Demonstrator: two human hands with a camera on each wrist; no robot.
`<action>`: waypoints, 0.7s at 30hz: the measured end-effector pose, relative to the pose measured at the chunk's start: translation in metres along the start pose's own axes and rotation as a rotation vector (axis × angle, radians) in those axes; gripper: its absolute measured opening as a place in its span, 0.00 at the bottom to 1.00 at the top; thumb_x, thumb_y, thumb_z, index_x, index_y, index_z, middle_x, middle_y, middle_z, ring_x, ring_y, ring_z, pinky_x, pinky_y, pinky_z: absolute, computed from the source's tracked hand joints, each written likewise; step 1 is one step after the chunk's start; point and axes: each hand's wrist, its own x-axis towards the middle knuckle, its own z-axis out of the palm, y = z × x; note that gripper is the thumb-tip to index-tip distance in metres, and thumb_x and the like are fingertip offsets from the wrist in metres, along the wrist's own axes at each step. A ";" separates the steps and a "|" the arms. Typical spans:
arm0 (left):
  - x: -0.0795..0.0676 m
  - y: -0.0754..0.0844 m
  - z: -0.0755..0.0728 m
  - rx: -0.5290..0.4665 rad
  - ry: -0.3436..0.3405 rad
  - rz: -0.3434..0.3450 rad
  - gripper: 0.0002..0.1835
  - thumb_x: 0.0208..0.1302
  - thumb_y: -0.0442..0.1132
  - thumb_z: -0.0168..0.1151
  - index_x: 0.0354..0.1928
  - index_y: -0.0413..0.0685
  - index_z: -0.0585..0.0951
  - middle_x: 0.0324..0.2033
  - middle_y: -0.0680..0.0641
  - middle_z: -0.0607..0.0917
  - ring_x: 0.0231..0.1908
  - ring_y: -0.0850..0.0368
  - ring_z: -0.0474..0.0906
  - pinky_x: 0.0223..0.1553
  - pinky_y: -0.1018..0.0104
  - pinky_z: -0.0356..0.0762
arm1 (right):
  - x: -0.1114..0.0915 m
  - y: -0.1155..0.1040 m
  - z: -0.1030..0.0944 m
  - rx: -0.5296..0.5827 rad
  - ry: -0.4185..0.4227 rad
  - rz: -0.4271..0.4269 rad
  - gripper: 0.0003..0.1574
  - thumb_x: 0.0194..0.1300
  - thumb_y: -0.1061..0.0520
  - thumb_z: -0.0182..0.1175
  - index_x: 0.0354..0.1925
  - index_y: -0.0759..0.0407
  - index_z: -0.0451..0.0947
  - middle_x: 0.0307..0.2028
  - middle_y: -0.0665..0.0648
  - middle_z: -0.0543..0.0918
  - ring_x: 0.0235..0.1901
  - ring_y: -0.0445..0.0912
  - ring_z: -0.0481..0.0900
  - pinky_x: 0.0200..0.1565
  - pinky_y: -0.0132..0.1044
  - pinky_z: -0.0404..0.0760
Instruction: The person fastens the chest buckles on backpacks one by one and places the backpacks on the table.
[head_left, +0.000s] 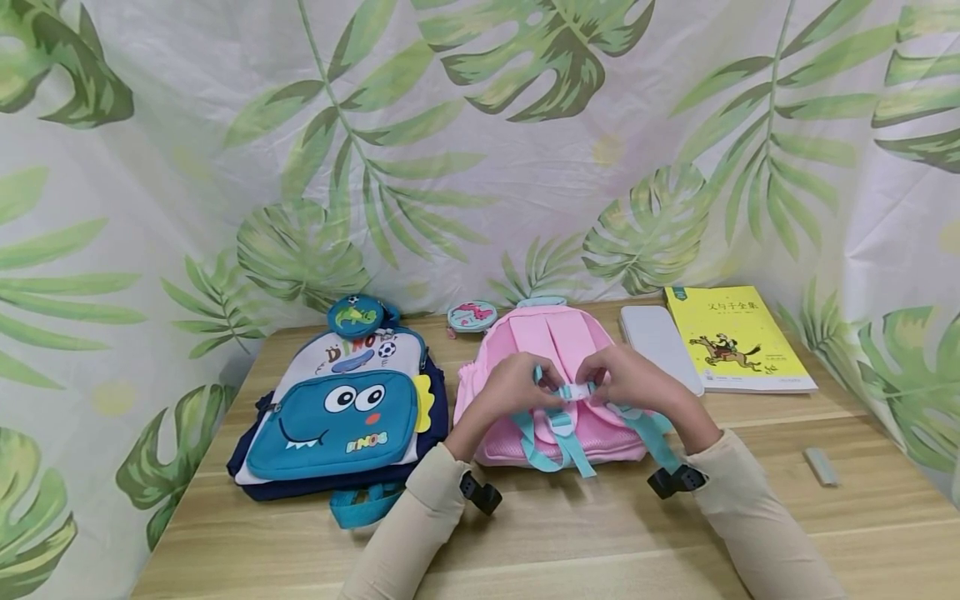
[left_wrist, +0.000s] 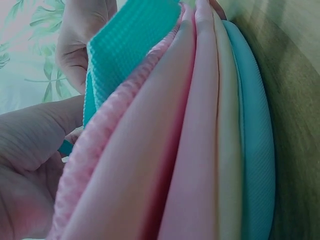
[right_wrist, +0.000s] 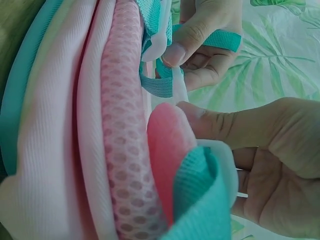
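A pink backpack [head_left: 501, 450] lies on the table with its padded shoulder straps facing up and teal webbing hanging from it. Above its back, a white plastic chest buckle [head_left: 577, 392] on teal webbing is held between both hands. My left hand [head_left: 522, 385] pinches the buckle's left end and its webbing between thumb and fingers. From the other side, my right hand [head_left: 633, 379] pinches the right end. Up close in the right wrist view, the left hand [right_wrist: 210, 42] and right hand [right_wrist: 280, 140] meet at the white buckle piece [right_wrist: 179, 85], beside the pink mesh padding [right_wrist: 127, 125].
A blue dinosaur backpack [head_left: 300, 442] with a round pouch [head_left: 356, 317] lies at the left. Behind the pink one sits a small round pouch [head_left: 472, 317]. A white case [head_left: 660, 346], a yellow book [head_left: 738, 333] and a small grey object [head_left: 821, 467] are at the right.
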 end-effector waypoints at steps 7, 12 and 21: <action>0.000 -0.001 0.002 0.023 -0.026 -0.009 0.09 0.52 0.42 0.80 0.34 0.52 0.89 0.29 0.54 0.87 0.30 0.66 0.76 0.33 0.73 0.72 | 0.001 0.003 0.001 0.011 -0.035 -0.017 0.13 0.54 0.72 0.70 0.40 0.64 0.85 0.35 0.56 0.86 0.35 0.45 0.79 0.39 0.37 0.80; -0.001 0.000 0.001 0.029 -0.043 -0.020 0.09 0.52 0.42 0.80 0.35 0.52 0.90 0.28 0.55 0.87 0.29 0.67 0.75 0.33 0.74 0.70 | 0.002 0.005 0.003 0.019 -0.060 -0.016 0.12 0.56 0.72 0.69 0.40 0.64 0.84 0.34 0.57 0.86 0.34 0.44 0.79 0.39 0.36 0.80; -0.001 -0.002 0.004 0.043 -0.062 -0.039 0.08 0.54 0.43 0.79 0.35 0.54 0.90 0.27 0.58 0.85 0.29 0.68 0.75 0.33 0.73 0.69 | 0.004 0.008 0.006 0.008 -0.088 -0.002 0.10 0.57 0.71 0.69 0.38 0.63 0.82 0.33 0.57 0.84 0.32 0.43 0.78 0.37 0.34 0.80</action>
